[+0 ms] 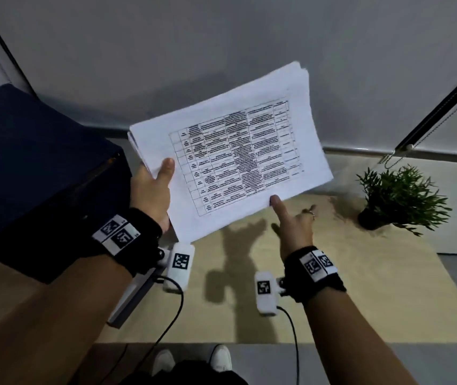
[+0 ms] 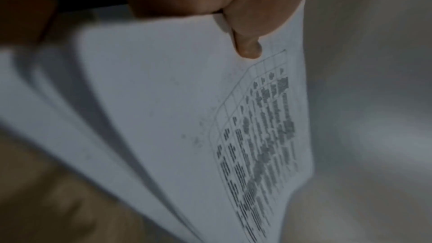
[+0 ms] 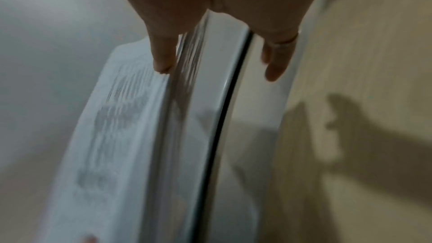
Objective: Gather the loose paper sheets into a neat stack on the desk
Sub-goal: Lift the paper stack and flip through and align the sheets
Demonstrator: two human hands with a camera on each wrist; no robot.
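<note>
Currently your left hand (image 1: 152,190) pinches the paper stack (image 1: 233,151) at its near-left edge, lifted above the desk (image 1: 360,287); its long axis runs up-right; your right hand (image 1: 295,222), fingers extended, touches the nearer right corner.

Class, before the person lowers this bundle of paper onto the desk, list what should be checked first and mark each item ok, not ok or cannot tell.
1. Left hand grips the paper stack, thumb on top: ok.
2. Right hand steadies the stack's near edge with a fingertip: ok.
3. Sheet edges aligned: not ok, they fan apart at the corners.
4. Desk below shows bare surface: ok.
5. Potted plant stands off to the right: ok.
6. All loose sheets gathered: cannot tell.
</note>
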